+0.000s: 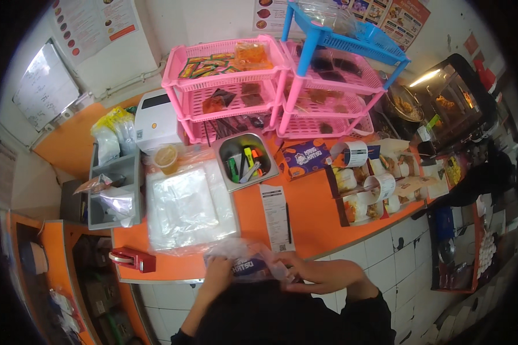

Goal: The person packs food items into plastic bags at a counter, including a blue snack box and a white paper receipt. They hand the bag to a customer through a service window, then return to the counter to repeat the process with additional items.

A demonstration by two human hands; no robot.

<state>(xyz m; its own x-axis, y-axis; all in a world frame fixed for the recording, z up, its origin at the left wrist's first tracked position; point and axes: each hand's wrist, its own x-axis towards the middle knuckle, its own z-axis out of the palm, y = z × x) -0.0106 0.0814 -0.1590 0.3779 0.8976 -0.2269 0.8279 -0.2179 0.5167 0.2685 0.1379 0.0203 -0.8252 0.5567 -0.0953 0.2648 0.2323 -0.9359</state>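
At the front edge of the orange counter lies a purple printed food box (243, 266) inside a clear plastic bag (228, 247). My left hand (219, 271) grips the bag and box at their left side. My right hand (300, 274) pinches the bag's gathered plastic on the right. Beyond them a paper receipt (277, 217) lies on the counter with a black pen (289, 223) at its right edge. A stack of clear plastic bags (190, 207) lies to the left of the receipt.
A red tape dispenser (134, 259) stands at the front left corner. Behind are a metal tray (231, 183) of markers, a lidded cup (166, 158), a grey bin (134, 207) and pink racks (228, 82). Open food boxes (349, 220) stand on the right; a person's dark sleeve (479, 183) reaches in there.
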